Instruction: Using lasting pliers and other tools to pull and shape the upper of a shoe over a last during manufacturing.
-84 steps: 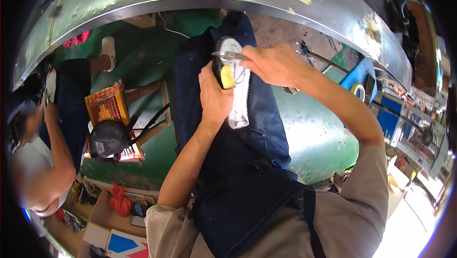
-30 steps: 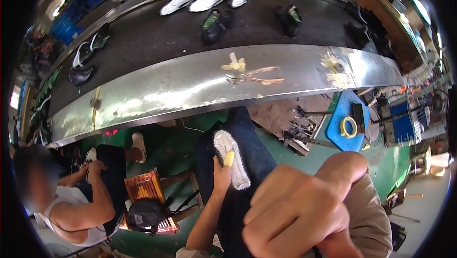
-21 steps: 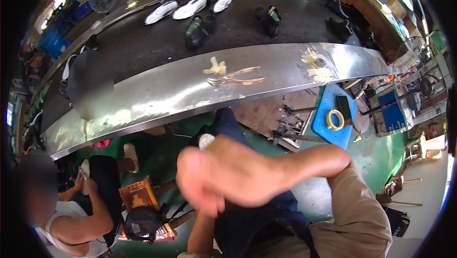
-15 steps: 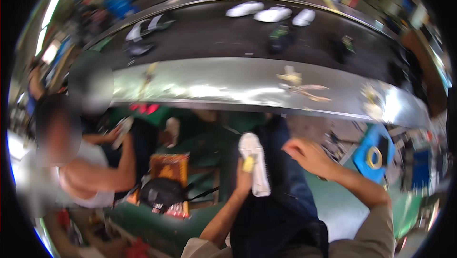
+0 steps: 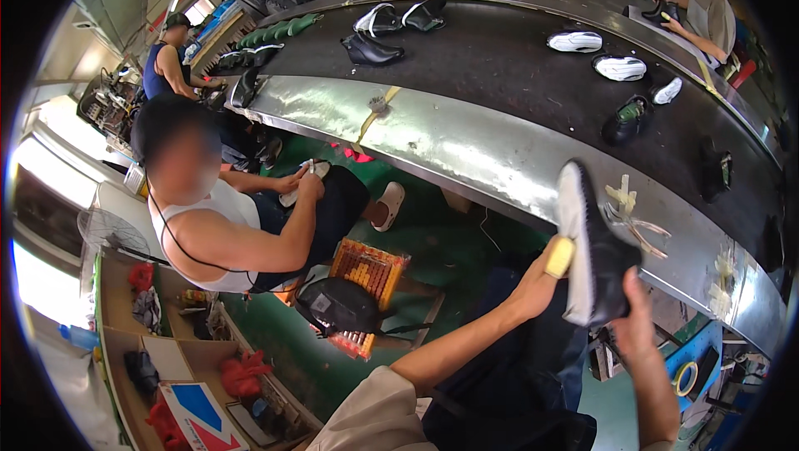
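Observation:
A black shoe (image 5: 606,255) with a pale sole is held on edge above my lap, in front of the metal ledge. My left hand (image 5: 533,286) grips it from the sole side. At that hand's thumb sits a yellow piece (image 5: 560,257), pressed to the sole; whether it is a wrap or a small block I cannot tell. My right hand (image 5: 634,318) is closed round the black upper at the lower right, its fingers partly hidden and slightly blurred.
Beyond the metal ledge (image 5: 466,151), a dark conveyor belt (image 5: 491,60) carries several shoes. Pliers (image 5: 645,230) lie on the ledge. A seated co-worker (image 5: 241,226) handles a shoe at left, near a bag (image 5: 341,303) on a beaded seat. A tape roll (image 5: 686,379) lies at lower right.
My view has swung left. The shoe has been raised and turned so its black upper shows. My right hand, apart from it before, is now on the shoe.

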Demonstrator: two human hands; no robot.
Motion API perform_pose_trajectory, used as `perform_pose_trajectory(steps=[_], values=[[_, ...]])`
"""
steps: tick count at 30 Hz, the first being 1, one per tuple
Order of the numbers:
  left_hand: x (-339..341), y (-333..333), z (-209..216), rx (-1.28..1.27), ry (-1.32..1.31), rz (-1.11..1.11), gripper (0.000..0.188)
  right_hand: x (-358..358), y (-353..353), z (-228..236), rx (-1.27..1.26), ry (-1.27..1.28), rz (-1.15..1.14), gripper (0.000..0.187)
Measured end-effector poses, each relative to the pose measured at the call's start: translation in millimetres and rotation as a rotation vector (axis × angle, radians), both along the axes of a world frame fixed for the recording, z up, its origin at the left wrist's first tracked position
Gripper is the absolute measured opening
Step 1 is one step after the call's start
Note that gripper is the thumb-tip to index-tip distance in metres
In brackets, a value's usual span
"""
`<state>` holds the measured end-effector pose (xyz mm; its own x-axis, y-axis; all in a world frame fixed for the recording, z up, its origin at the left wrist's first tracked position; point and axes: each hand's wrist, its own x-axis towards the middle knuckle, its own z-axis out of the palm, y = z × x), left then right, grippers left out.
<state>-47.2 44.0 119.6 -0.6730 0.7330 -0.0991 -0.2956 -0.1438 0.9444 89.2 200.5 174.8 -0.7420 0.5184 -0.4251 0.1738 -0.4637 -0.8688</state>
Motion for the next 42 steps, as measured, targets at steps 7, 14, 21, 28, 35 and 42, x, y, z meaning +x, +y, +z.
perform_pose_trajectory(steps=[7,14,21,28,35,42], values=[[-118,-3,-7,-0.108,0.362,0.131,0.037,-100,242,35,0.753,-0.479,-0.185,0.087],[-307,-16,-12,-0.559,0.955,0.352,0.040,-140,406,-39,1.624,-1.045,0.034,0.087],[-407,-3,-47,-1.053,1.311,0.477,0.045,-211,366,23,2.318,-0.712,-0.004,0.051],[-407,-8,-38,-1.039,1.211,0.376,0.060,-445,290,-29,2.079,-0.044,0.416,0.021],[-414,-8,-40,-1.017,1.151,0.442,0.042,-635,333,-97,2.300,-0.237,0.478,0.080],[-414,-6,-35,-1.034,1.145,0.444,0.040,-603,323,-67,2.187,-0.014,0.532,0.063]])
